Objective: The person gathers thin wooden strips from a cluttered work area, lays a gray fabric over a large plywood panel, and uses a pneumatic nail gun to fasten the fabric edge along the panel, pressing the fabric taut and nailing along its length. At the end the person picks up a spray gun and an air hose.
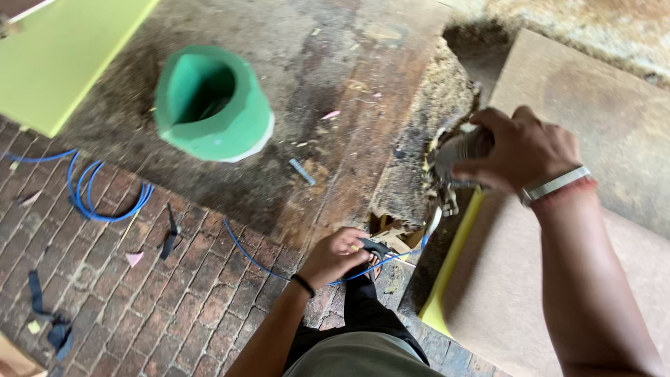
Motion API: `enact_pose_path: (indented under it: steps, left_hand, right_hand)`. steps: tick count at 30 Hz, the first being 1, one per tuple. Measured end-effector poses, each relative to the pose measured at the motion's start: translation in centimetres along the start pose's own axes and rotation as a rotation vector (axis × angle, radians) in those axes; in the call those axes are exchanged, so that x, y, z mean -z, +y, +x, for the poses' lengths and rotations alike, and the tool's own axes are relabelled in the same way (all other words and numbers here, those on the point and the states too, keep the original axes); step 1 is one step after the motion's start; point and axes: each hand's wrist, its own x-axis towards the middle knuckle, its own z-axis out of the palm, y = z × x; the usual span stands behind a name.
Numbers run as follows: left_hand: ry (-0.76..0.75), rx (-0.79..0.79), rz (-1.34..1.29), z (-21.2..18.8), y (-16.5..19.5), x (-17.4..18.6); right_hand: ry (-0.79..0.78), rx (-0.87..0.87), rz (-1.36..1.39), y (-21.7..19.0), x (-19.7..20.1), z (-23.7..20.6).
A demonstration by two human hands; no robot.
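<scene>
— Nearest in, what is seen?
— One left hand [340,255] is closed around a small dark tool [375,247], held low at the worn edge of the board, right where one thin blue cable [246,253] is crossed. One black band is worn on that wrist.

— And further out?
— One right hand [518,150] is wrapped shut over a grey metal tool [457,152], pressed at the crumbled, ragged edge of the dark worn board [328,84]. One metal bracelet is worn there — a red thread beside it. One yellow strip [453,258] is seen along the brown panel [607,139] underneath.

— Anything beyond?
— One green tube-like roll [211,103] is stood on the board, well apart from both hands. One coil of blue cable [101,195] is laid on the brick floor [139,307] — and one pale green sheet [59,59] is seen farthest left.
</scene>
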Motion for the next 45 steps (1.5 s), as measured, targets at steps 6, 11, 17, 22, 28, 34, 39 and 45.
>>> enact_pose_path:
  steps: [6,11,17,22,28,34,39,45]
  left_hand:
    - [-0.203,-0.179,-0.144,-6.7,-2.6,3.1]
    - [0.144,-0.128,-0.072,-16.2,-10.6,9.2]
    - [1.086,0.143,-0.141,-30.4,-21.0,15.6]
    - [1.545,0.245,-0.258,-39.2,-27.0,23.4]
    - [1.600,0.068,-0.007,-43.0,-33.0,34.8]
    - [1.599,0.219,0.040,-43.9,-37.9,50.1]
    - [1.748,-0.081,-0.149,-44.4,-40.8,61.1]
    - [1.632,-0.245,-1.001,-43.7,-48.0,66.0]
  right_hand:
    - [-0.165,0.191,0.170,-16.0,4.4,-12.1]
    - [-0.046,0.588,0.059,-31.6,3.6,-18.2]
    - [0.197,1.317,0.438,-50.4,-1.6,-22.4]
    - [-0.465,1.358,0.981,-65.1,-10.4,-23.1]
    - [-0.668,1.609,1.046,-82.8,-19.8,-24.8]
    - [-0.945,1.610,1.172,-99.8,-16.4,-21.2]
    - [-1.141,1.778,1.119,-111.1,-12.4,-18.5]
    - [-1.009,1.513,1.400,-125.6,-9.5,-17.8]
